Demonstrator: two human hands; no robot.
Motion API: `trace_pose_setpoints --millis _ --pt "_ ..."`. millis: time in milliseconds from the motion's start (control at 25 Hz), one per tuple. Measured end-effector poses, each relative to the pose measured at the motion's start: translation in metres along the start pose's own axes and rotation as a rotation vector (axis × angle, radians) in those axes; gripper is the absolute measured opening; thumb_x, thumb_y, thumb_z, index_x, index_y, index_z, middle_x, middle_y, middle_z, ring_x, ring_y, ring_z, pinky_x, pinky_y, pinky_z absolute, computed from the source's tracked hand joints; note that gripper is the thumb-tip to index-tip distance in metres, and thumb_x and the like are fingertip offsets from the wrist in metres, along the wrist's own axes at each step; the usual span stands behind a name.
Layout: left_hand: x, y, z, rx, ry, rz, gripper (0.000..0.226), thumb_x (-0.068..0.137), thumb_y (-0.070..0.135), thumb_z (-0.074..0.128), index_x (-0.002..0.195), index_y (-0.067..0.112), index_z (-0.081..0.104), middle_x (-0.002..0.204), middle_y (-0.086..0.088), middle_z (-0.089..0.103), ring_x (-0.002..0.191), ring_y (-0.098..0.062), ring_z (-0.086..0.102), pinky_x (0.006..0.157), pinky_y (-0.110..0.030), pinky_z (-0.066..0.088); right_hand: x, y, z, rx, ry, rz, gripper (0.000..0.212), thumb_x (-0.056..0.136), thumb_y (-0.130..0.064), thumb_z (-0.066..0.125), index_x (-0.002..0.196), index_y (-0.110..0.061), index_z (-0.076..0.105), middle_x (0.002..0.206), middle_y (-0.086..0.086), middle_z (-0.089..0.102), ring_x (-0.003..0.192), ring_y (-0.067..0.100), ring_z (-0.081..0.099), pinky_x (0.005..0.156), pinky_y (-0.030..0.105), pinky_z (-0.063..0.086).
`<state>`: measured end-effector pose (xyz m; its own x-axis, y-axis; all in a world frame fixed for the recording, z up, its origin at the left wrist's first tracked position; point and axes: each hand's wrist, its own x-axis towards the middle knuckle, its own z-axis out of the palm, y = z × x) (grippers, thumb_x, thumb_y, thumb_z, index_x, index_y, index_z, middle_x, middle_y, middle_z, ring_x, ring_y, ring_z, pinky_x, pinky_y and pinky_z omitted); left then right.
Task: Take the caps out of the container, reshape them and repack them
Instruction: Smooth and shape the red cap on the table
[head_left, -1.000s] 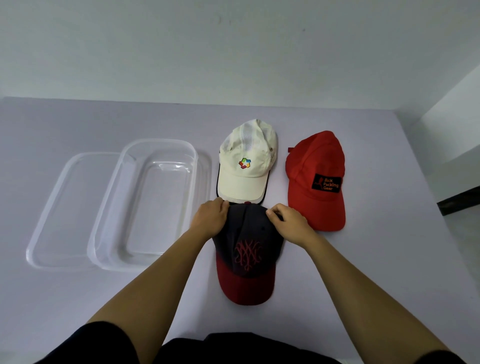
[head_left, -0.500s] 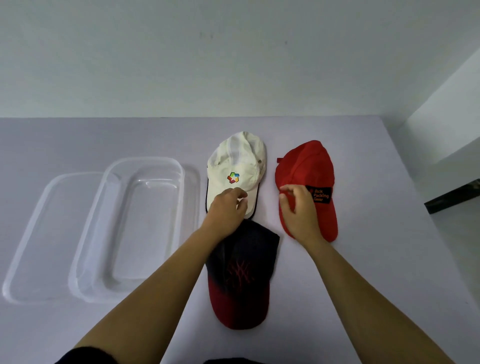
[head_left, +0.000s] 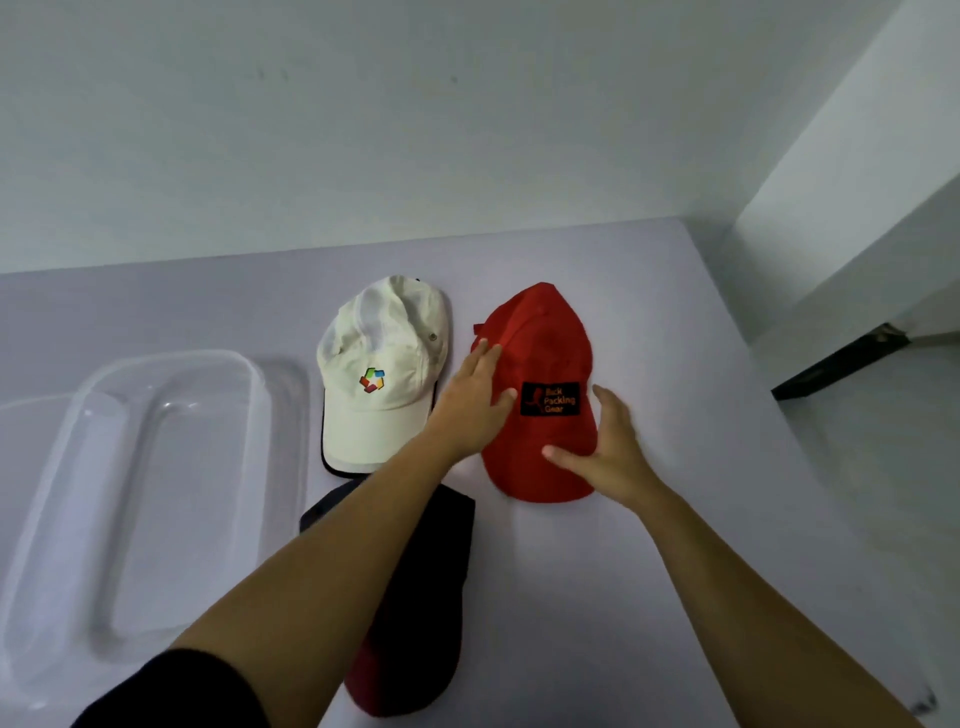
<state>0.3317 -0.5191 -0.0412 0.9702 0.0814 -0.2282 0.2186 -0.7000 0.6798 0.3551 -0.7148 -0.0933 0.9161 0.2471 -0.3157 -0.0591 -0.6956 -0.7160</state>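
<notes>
Both hands, left hand and right hand, flank the red cap, fingers spread apart, likely to reshape its crown.

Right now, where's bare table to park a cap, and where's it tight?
Free: the table right of the red cap, and the strip behind both caps up to the wall. Tight: the white cap, red cap and dark cap cluster mid-table with narrow gaps, left hand and right hand on the red one. The clear container fills the left.
</notes>
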Motion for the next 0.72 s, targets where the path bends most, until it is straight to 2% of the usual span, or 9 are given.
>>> trace_pose_setpoints --millis 80,160,280,320,400,480,560,600,720 --pt "0.016 0.004 -0.002 0.037 -0.018 -0.029 0.072 0.094 0.030 0.050 0.151 0.014 0.009 0.161 -0.005 0.001 0.147 -0.024 0.008 0.117 -0.035 0.012 0.004 0.011 0.008 -0.102 -0.130 -0.007 0.131 0.049 -0.069 0.075 0.147 -0.023 0.002 0.157 0.007 0.006 0.145 0.023 0.006 0.116 0.048 0.019" --pt "0.031 0.005 -0.001 0.037 -0.087 -0.058 0.084 0.092 0.036 0.054 0.152 0.017 -0.002 0.161 -0.006 0.000 0.147 -0.026 0.007 0.117 -0.037 0.010 0.003 0.020 0.017 -0.144 -0.181 -0.008 0.140 0.046 -0.072 0.073 0.147 -0.020 -0.008 0.158 0.006 -0.002 0.146 0.021 -0.003 0.118 0.046 0.012" --pt "0.047 0.001 0.005 0.062 -0.143 -0.092 0.095 0.084 0.049 0.059 0.150 0.028 -0.006 0.154 -0.009 0.030 0.139 -0.035 0.030 0.114 -0.049 0.026 0.000 0.028 0.026 -0.150 -0.125 -0.031 0.138 0.050 -0.069 0.074 0.147 -0.017 -0.009 0.159 0.005 -0.002 0.146 0.021 -0.002 0.118 0.044 0.011" --pt "0.049 0.001 0.005 0.040 -0.145 -0.087 0.091 0.083 0.050 0.060 0.150 0.030 0.001 0.148 -0.008 0.041 0.134 -0.033 0.039 0.110 -0.048 0.033 -0.004 0.028 0.026 -0.168 -0.109 -0.051 0.136 0.052 -0.068 0.074 0.147 -0.017 -0.009 0.158 0.006 -0.002 0.146 0.022 -0.001 0.118 0.044 0.011" --pt "0.049 0.006 0.003 -0.105 -0.151 -0.072 0.072 0.083 0.043 0.066 0.144 0.025 0.033 0.128 -0.005 0.060 0.118 -0.023 0.056 0.097 -0.034 0.047 -0.008 0.030 0.025 -0.171 -0.086 -0.084 0.137 0.053 -0.068 0.074 0.147 -0.017 -0.011 0.158 0.006 -0.005 0.145 0.022 -0.002 0.118 0.046 0.011" --pt "0.047 0.012 0.001 -0.225 -0.162 -0.073 0.044 0.080 0.036 0.072 0.119 0.018 0.060 0.099 0.000 0.068 0.093 -0.015 0.065 0.076 -0.021 0.051 -0.009 0.028 0.018 -0.087 -0.071 -0.118 0.136 0.053 -0.070 0.072 0.146 -0.021 -0.014 0.158 0.002 -0.011 0.145 0.019 -0.006 0.118 0.047 0.011" --pt "0.042 0.016 -0.002 -0.267 -0.156 -0.054 0.029 0.077 0.032 0.076 0.097 0.013 0.068 0.077 0.003 0.064 0.070 -0.007 0.061 0.062 -0.018 0.047 -0.003 0.020 0.005 0.087 0.025 -0.169 0.126 0.057 -0.072 0.067 0.146 -0.030 -0.012 0.158 -0.005 -0.009 0.145 0.012 -0.004 0.117 0.044 0.013" --pt "0.039 0.018 -0.003 -0.302 -0.150 -0.055 0.025 0.076 0.029 0.077 0.091 0.011 0.068 0.074 0.003 0.062 0.065 -0.006 0.058 0.059 -0.017 0.046 0.004 0.014 -0.004 0.163 0.079 -0.180 0.117 0.061 -0.071 0.064 0.145 -0.034 -0.008 0.158 -0.008 -0.005 0.144 0.009 0.000 0.116 0.042 0.015" --pt "0.031 0.027 -0.010 -0.570 -0.249 -0.094 0.025 0.079 0.011 0.074 0.103 0.011 0.067 0.089 -0.003 0.070 0.080 -0.012 0.068 0.073 -0.018 0.055 0.022 -0.002 -0.035 0.259 0.063 -0.186 0.092 0.072 -0.069 0.055 0.144 -0.041 0.005 0.156 -0.009 0.014 0.142 0.010 0.017 0.112 0.037 0.025"
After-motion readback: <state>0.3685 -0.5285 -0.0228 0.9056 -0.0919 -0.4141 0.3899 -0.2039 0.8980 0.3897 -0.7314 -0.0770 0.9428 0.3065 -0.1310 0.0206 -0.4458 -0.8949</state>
